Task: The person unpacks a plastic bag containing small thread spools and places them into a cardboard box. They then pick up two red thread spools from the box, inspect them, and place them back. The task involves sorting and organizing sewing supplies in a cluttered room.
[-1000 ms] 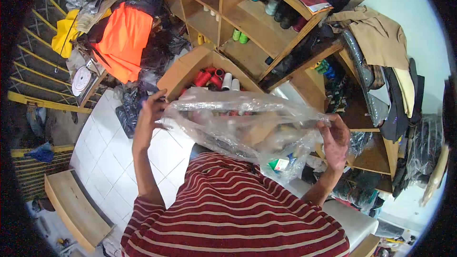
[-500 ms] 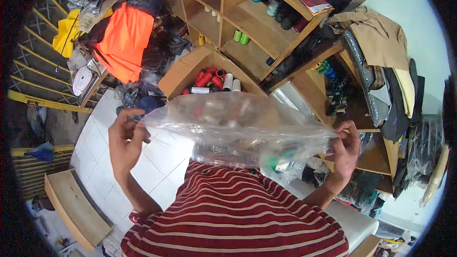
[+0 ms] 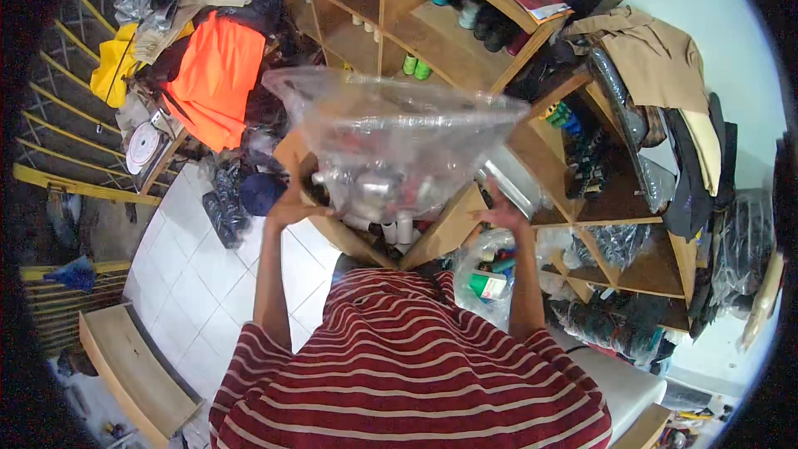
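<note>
A clear plastic bag point(image 3: 399, 125), thin and crumpled, is spread wide in the air over a cardboard box point(image 3: 445, 229). Neither hand visibly grips it. My left hand point(image 3: 291, 209), fingers spread, is by the box's left side, just below the plastic. Opposite it, my right hand point(image 3: 504, 213) is also open, near the box's right flap. Inside the box lie thread spools; a white spool point(image 3: 405, 228) shows below the plastic, while others are blurred through it.
Wooden shelves point(image 3: 440, 29) with thread cones stand behind the box. Orange fabric point(image 3: 218, 79) hangs at left near a yellow metal gate point(image 3: 87, 185). A clear bag with a green-and-white item point(image 3: 486, 285) is by my right forearm. Dark bundles point(image 3: 223, 204) lie on the white tiles.
The plastic bag has left my fingers and moved forward and up, over the box. Both hands have opened and come closer together. More of the box's near side shows.
</note>
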Demonstrator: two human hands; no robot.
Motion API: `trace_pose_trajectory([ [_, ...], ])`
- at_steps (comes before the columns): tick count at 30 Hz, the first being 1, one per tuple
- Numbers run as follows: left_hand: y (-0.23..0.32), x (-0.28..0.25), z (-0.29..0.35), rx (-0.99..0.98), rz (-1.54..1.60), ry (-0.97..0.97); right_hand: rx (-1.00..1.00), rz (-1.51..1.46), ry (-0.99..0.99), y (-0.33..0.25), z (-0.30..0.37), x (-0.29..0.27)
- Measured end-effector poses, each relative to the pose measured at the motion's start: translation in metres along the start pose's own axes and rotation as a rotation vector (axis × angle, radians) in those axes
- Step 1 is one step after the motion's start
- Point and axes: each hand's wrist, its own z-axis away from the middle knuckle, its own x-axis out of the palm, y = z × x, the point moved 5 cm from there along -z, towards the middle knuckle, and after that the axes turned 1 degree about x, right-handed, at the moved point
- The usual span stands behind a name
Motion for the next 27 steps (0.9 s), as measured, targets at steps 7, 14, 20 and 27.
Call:
trace_pose_trajectory([
  [7, -0.01, 0.045, -0.057, -0.115, 0.333, 0.007, 0.187, -0.511, -0.041, -0.002, -0.057, 0.068],
  [14, -0.054, 0.037, -0.034, -0.101, 0.389, 0.046, -0.055, -1.145, -0.029, 0.092, -0.021, 0.096],
  [20, -0.051, 0.04, -0.005, -0.358, 0.741, -0.176, -0.041, -0.463, -0.038, 0.016, -0.001, 0.049],
  [27, -0.006, 0.038, -0.024, -0.349, 0.388, -0.154, -0.027, -0.736, 0.085, -0.018, -0.035, 0.011],
])
